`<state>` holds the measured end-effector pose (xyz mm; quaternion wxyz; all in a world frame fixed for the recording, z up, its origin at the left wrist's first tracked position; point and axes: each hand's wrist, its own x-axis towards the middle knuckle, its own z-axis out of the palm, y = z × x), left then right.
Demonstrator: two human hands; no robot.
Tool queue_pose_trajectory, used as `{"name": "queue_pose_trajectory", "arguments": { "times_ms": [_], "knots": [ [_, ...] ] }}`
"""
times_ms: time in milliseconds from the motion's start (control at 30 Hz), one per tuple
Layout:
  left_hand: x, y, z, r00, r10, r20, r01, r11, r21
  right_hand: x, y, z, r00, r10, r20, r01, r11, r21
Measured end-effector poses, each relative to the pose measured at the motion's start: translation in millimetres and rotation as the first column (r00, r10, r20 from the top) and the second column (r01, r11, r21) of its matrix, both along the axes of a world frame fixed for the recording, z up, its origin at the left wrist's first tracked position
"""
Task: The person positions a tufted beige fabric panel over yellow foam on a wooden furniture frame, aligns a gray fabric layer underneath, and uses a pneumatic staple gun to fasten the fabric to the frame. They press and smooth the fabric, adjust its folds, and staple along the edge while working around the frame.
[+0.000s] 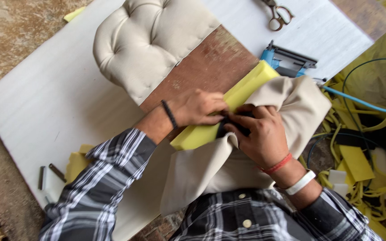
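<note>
Yellow foam block [242, 96] lies diagonally across the brown wooden panel [206, 67], near mid-frame, with beige fabric [291, 105] draped over its right end and hanging down toward the person's torso. Left hand [197, 108] presses on the foam's top face, fingers curled at the fabric edge. Right hand [261, 134] bunches the fabric just beside it; a small dark object sits between the two hands, too hidden to identify. Grip state: both hands closed, left on foam, right clamped on fabric. Fingertips of the two hands nearly touching.

Left wrist has a black band, right wrist a red thread and a white band. Plaid sleeves on both arms.

Further out: tufted beige cushion [144, 40] sits on the panel's upper left, buttons pulled in. Blue staple gun [287, 60] rests just past the foam's far end, its blue hose [358, 101] running off right. Scissors [278, 15] lie at top on the white bench [59, 93]. Strips of staples [48, 176] and a yellow foam scrap [77, 163] lie near the left elbow. Yellow foam offcuts [358, 169] are piled on the floor at right.
</note>
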<state>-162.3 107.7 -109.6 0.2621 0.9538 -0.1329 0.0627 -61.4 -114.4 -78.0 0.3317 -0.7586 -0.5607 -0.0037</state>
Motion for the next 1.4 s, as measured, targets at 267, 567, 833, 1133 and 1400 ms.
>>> {"name": "queue_pose_trajectory", "arguments": {
  "times_ms": [267,567,833,1133,1400],
  "knots": [
    [-10,-6,13,0.986,0.166,-0.020,-0.167,0.985,-0.053,229,16,-61,0.801,-0.232,-0.552,0.218,0.972,-0.093],
    [-16,1,16,0.946,0.290,-0.148,-0.296,0.955,-0.021,264,104,-173,0.996,-0.036,-0.082,-0.025,0.770,-0.637],
    [-21,6,8,0.971,0.231,-0.061,-0.236,0.967,-0.095,281,56,-77,0.982,-0.153,-0.111,0.080,0.867,-0.491],
    [-7,-6,-4,0.988,0.142,0.056,-0.134,0.982,-0.132,64,-72,58,0.747,-0.355,-0.562,0.003,0.847,-0.531],
    [4,-12,-14,0.987,0.158,0.017,-0.151,0.964,-0.217,28,-32,78,0.905,-0.406,-0.128,0.140,0.567,-0.811]
  ]
}}
